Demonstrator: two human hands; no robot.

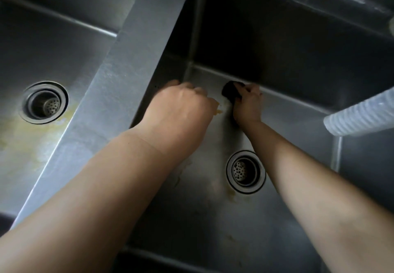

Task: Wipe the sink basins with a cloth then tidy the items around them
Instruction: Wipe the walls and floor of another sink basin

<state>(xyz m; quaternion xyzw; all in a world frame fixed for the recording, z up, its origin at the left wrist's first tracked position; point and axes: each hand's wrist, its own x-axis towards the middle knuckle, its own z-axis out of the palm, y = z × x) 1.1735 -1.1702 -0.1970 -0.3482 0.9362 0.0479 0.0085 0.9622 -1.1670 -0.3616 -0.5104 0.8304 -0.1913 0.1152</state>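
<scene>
We count two steel basins side by side, split by one broad steel divider (119, 63). The left basin (64, 44) has one drain (45, 102) and yellowish staining on its floor. The right basin (287, 63) has one drain (245, 171) of its own, also with some faint yellow marks nearby.

Both of our hands reach into the right basin. Our right hand (247, 104) has its grip curled round one dark cloth (231, 92), pressing it to the basin floor just at the foot of the far wall. Our left hand (181, 110) hangs above the floor beside the divider, fingers curled under; we cannot tell whether that grip holds anything.

One ribbed, pale hose (362, 115) juts in from the right edge, above the basin.
</scene>
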